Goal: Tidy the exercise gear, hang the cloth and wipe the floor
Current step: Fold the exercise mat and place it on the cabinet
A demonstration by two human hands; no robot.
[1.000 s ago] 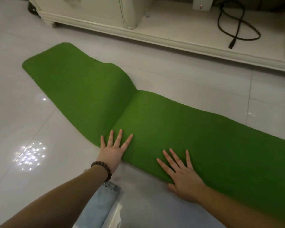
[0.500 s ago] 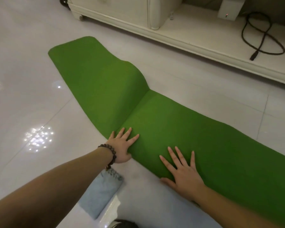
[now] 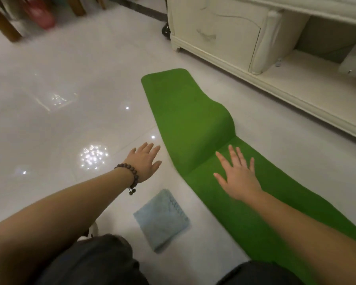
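Observation:
A long green exercise mat [image 3: 185, 120] lies on the white tiled floor, with a raised hump and a crease across its middle. My right hand [image 3: 237, 175] is spread flat, fingers straight, over the mat just on the near side of the crease. My left hand [image 3: 145, 161], a bead bracelet on its wrist, is held open above the bare floor left of the mat's edge and touches nothing. A folded light-blue cloth [image 3: 162, 220] lies on the floor between my arms, near my knees.
A cream-coloured low cabinet [image 3: 218, 33] with an open shelf runs along the far right, close beside the mat. Wooden furniture legs [image 3: 4, 23] and a pink object [image 3: 39, 15] stand at the far left. The glossy floor [image 3: 60, 124] stretches left of the mat.
My left hand has come off the mat's near edge and moved left over the floor. My right hand has slid forward toward the crease. The view has swung left.

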